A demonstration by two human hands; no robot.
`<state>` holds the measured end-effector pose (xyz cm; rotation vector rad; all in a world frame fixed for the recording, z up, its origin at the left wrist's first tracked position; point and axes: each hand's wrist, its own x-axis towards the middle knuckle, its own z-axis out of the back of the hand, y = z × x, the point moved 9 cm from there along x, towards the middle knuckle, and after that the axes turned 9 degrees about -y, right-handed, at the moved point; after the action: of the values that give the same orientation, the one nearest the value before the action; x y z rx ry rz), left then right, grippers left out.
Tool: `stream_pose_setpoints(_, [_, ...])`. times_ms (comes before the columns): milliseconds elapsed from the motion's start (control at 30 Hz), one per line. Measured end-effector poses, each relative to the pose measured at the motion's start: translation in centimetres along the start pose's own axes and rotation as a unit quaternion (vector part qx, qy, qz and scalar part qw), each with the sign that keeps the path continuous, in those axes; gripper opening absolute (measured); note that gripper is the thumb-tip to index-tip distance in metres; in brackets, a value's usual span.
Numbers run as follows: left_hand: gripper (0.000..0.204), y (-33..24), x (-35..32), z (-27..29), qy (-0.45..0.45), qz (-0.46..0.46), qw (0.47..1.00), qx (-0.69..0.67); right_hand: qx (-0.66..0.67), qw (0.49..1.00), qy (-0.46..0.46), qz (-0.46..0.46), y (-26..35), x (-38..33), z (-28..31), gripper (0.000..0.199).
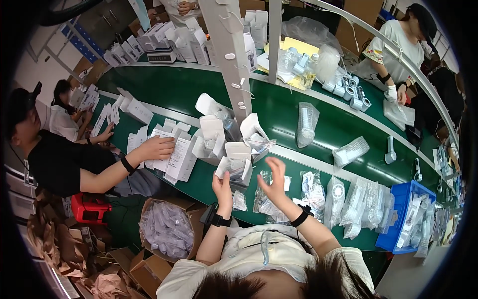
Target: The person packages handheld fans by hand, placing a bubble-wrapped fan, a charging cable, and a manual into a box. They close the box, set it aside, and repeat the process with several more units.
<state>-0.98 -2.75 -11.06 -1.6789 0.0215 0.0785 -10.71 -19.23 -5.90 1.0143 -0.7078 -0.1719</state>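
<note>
My left hand (pixel 222 188) grips the lower flap of an open white carton (pixel 238 151) with a clear plastic bag in it, at the near edge of the green belt (pixel 279 112). To its right, my right hand (pixel 273 178) is raised with fingers spread and holds nothing. It hovers over several clear bagged parts (pixel 312 188) lying on the belt. More open white cartons (pixel 213 130) stand just beyond the one I hold. Both my wrists wear black bands.
A person in black at the left rests a hand (pixel 155 148) on flat white cartons (pixel 180 158). A blue bin (pixel 396 195) with bagged parts sits at the right. A cardboard box of bags (pixel 167 229) stands on the floor. A white post (pixel 230 55) rises mid-belt. Other workers stand across the belt.
</note>
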Motion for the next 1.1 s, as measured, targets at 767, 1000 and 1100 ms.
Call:
stream_pose_setpoints(767, [0.018, -4.9, -2.9, -16.7, 0.112, 0.149, 0.976, -0.11, 0.068, 0.896, -0.406, -0.163, -11.1, 12.9, 24.7, 0.067])
stream_pose_setpoints(1000, [0.021, -3.7, 5.7, -28.3, -0.003, 0.073, 0.976, -0.206, -0.205, 0.901, -0.349, -0.155, -19.6, 15.3, 26.3, 0.072])
stream_pose_setpoints(1100, [0.023, -1.1, 10.9, -29.2, -0.044, 0.017, 0.984, -0.169, -0.212, 0.919, -0.316, -0.105, -17.6, 14.3, 25.8, 0.074])
